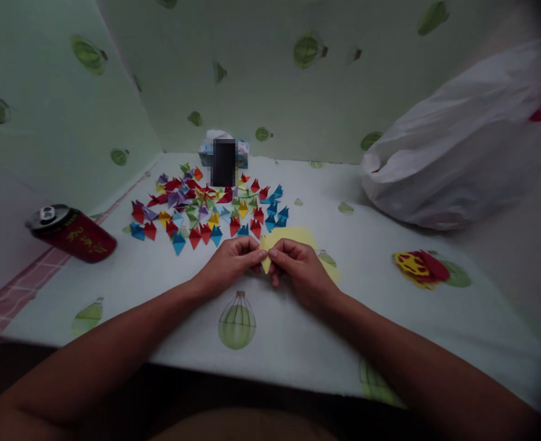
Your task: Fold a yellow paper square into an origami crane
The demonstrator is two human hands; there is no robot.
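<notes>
Between my two hands is a small folded piece of yellow paper [266, 262], narrowing to a point at its lower end. My left hand [234, 257] pinches its left side with thumb and fingers. On the other side, my right hand [298, 260] pinches it the same way. Beneath and behind the right hand lie flat yellow paper sheets [298, 235], partly covered by it. Just beyond my hands, many small folded paper figures [196, 214] in red, blue, yellow, green, purple and orange are spread over the table.
A dark red drink can [79, 236] stands at the left, looking tilted in this view. A tissue box [242, 154] sits at the back behind a dark pixelated rectangle [224, 164]. At right are a large white plastic bag [440, 159] and a red and yellow cut-out item [419, 268].
</notes>
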